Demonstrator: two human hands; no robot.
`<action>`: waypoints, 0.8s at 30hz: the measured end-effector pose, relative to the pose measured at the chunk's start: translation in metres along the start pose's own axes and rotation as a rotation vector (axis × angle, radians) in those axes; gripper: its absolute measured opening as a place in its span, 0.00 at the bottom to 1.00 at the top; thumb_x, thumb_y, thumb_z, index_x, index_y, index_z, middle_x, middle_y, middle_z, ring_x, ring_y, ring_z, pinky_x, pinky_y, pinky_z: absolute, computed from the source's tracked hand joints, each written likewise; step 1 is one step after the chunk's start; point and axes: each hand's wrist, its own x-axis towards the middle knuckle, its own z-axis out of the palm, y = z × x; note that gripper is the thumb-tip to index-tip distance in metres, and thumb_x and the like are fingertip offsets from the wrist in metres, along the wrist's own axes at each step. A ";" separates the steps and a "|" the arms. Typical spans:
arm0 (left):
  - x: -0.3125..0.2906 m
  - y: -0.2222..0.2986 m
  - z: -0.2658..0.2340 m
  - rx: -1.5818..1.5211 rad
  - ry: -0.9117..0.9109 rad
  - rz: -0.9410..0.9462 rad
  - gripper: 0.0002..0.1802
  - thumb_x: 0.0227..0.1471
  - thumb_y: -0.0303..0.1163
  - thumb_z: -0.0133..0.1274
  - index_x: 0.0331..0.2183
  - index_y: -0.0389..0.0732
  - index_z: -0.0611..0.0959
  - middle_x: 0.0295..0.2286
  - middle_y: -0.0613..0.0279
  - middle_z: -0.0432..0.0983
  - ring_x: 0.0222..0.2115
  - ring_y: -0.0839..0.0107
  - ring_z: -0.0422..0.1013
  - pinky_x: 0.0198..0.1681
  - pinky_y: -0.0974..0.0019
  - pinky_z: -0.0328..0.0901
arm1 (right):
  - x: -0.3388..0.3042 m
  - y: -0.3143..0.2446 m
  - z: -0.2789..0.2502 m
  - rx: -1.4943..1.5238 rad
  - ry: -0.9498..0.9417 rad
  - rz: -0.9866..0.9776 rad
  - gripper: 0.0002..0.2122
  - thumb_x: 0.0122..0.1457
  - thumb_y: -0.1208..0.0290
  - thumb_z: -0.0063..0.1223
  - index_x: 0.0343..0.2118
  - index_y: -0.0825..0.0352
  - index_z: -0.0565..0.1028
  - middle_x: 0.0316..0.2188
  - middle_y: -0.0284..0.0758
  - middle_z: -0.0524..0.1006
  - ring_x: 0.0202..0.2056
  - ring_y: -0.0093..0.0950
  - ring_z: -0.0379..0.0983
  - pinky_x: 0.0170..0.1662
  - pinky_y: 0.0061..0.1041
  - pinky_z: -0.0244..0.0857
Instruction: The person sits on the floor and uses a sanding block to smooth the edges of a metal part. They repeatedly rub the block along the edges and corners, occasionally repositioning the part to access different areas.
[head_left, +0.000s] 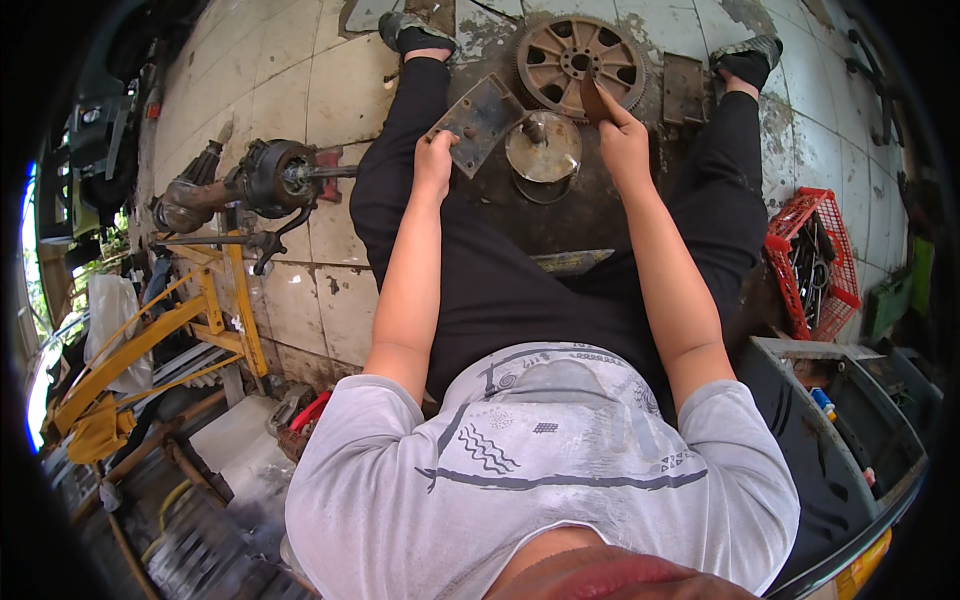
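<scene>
My left hand [437,160] is closed on the near left edge of a flat, grimy metal plate [487,112] with small holes, tilted between my legs. My right hand [624,150] grips a flat brown blade-like tool [592,100], its tip pointing away over the near edge of the flywheel [535,70]; its exact kind is unclear. Between my hands stands a round tin [540,165] with a wire handle, and a dark object [533,131] is at its far side. The toothed, spoked flywheel lies on the floor beyond the tin.
A second rectangular metal plate [683,90] lies by my right foot. On the right are a red plastic basket [848,245] of hand tools and a dark metal box [800,420]. To the left, a greasy axle assembly [270,180] stands near a yellow metal frame [210,300].
</scene>
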 end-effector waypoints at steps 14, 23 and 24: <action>-0.008 -0.014 0.002 -0.445 0.008 -0.244 0.29 0.51 0.28 0.49 0.55 0.34 0.78 0.52 0.51 0.77 0.53 0.53 0.76 0.59 0.47 0.73 | 0.007 0.014 0.000 0.117 -0.079 0.325 0.31 0.60 0.83 0.46 0.68 0.65 0.78 0.51 0.34 0.85 0.49 0.23 0.79 0.55 0.22 0.68; -0.023 -0.021 0.013 -0.444 -0.094 -0.260 0.30 0.50 0.29 0.48 0.57 0.35 0.78 0.50 0.50 0.80 0.52 0.51 0.78 0.59 0.45 0.74 | 0.010 0.037 0.004 -0.141 -0.275 0.285 0.29 0.59 0.81 0.46 0.65 0.64 0.80 0.54 0.44 0.86 0.55 0.32 0.83 0.61 0.28 0.69; -0.021 -0.024 0.016 -0.441 -0.112 -0.273 0.30 0.50 0.29 0.47 0.56 0.36 0.79 0.50 0.50 0.80 0.52 0.51 0.78 0.59 0.46 0.74 | 0.009 0.037 0.004 -0.183 -0.293 0.271 0.30 0.58 0.80 0.46 0.65 0.64 0.80 0.55 0.45 0.86 0.55 0.33 0.83 0.61 0.28 0.70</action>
